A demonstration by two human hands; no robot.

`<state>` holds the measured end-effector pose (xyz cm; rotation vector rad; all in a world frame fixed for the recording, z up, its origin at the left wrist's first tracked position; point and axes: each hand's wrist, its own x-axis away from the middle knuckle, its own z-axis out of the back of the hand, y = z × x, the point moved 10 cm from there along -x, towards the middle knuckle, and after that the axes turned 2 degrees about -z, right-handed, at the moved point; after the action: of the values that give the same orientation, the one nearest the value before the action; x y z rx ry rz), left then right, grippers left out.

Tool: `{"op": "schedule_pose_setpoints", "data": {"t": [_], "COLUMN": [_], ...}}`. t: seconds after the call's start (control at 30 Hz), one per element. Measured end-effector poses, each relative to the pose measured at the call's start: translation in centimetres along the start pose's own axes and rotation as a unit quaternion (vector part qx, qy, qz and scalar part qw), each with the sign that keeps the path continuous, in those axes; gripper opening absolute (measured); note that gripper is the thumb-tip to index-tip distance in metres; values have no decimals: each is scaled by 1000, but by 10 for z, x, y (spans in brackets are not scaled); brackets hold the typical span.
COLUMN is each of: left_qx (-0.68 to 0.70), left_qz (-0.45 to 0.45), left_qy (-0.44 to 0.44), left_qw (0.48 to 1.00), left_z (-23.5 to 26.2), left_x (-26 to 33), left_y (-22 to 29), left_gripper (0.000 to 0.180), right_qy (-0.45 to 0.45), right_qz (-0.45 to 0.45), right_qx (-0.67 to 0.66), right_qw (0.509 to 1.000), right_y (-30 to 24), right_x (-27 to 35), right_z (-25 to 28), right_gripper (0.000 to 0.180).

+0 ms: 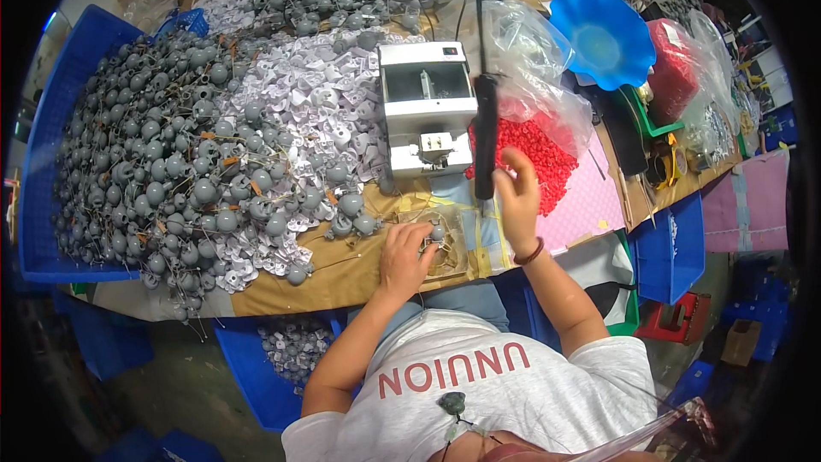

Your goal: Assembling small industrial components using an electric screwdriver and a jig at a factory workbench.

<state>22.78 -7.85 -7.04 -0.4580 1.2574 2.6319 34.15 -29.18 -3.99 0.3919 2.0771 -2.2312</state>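
Observation:
My left hand (404, 258) is closed at the front edge of the table, its fingertips on a small grey ball-shaped plastic part (438, 232). That part sits over a shallow clear tray (460, 248); the fingers hide some of it. My right hand (519, 205) is raised to the right, thumb and fingers apart, with nothing visible in it. Just left of its fingers hangs a black stick-shaped tool (485, 137) on a cord, looking like an electric screwdriver. Beyond the right hand lies a heap of small red plastic pieces (534, 154).
A white machine (428, 107) with a dark window stands ahead. Grey ball parts (154, 154) with wires pile up at left, beside white plastic pieces (321, 111). A blue wavy-rimmed bowl (603, 38) and clear plastic bags (522, 38) are at the back right. Blue bins (671, 252) stand below.

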Motion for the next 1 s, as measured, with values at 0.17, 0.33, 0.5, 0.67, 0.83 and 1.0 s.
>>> {"op": "schedule_pose_setpoints", "data": {"t": [0.17, 0.33, 0.5, 0.67, 0.83, 1.0], "left_qx": [-2, -7, -11, -5, -18, -266], "left_qz": [-3, 1, 1, -5, 24, 131], "left_qy": [-3, -7, -10, 7, -62, -300], "left_qw": [1000, 1000, 1000, 1000, 998, 907], "left_z": [0, -1, -2, 2, 44, 125], "left_x": [-1, -2, -3, -1, 27, 121], "left_y": [3, 3, 3, 4, 7, -55], "left_gripper": [37, 36, 36, 37, 34, 24], "right_qy": [-255, -222, -206, -219, -330, -339], "right_qz": [-53, -30, -150, -188, -250, -265], "right_qx": [100, 88, 58, -40, -117, -97], "right_qw": [960, 971, 965, 956, 903, 897], "right_y": [40, 45, 45, 59, 54, 67], "right_x": [65, 66, 62, 60, 70, 74], "right_z": [-65, -88, -103, -104, -94, -59], "right_gripper": [18, 12, 11, 13, 20, 22]}}
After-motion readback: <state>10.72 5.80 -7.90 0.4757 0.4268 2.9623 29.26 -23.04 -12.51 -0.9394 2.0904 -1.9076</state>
